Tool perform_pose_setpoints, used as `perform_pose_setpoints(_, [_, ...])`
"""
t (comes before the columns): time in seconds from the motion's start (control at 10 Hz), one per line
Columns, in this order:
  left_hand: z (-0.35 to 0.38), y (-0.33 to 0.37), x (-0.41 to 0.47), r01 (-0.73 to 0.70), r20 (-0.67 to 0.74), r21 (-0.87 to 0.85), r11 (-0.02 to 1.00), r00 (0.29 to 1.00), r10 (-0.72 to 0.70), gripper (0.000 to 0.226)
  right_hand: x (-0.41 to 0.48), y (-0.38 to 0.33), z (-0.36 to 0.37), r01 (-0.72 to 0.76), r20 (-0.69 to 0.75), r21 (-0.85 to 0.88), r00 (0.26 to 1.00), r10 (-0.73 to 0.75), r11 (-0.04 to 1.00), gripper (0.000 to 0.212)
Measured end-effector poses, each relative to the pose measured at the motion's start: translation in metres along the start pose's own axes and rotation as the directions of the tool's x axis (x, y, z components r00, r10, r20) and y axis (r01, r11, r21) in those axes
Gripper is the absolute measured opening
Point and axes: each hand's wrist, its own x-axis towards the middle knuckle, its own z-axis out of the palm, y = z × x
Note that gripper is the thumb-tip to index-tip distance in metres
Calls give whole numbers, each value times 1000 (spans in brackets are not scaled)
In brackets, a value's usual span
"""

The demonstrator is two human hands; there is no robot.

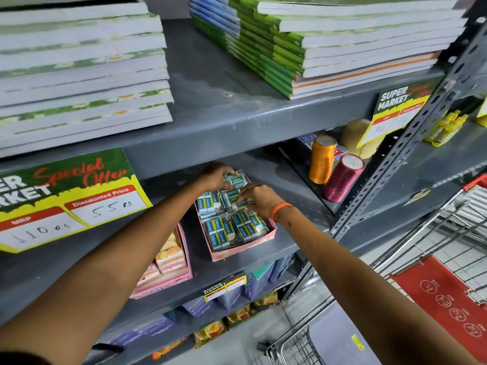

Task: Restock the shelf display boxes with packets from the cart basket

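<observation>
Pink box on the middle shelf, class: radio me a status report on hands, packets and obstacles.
Left hand and right hand both on packets at back of pink box. Box nearly full. Thread spools stand clear to the right.

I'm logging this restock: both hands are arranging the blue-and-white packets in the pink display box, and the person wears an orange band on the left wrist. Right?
Not quite. The head view shows the orange band on the right wrist. Otherwise correct: the left hand and right hand are both on the blue-and-white packets in the pink display box.

I see a pink display box (243, 250) on the grey shelf, filled with clear-wrapped blue-and-white packets (224, 233) lying flat.
</observation>
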Motion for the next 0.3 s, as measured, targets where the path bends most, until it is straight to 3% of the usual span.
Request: perform_pose_setpoints(0.3, [-8,23,-21,31,-108,143,989,994,-15,40,-16,-10,-43,-73,-82,-5,994,72,997,30])
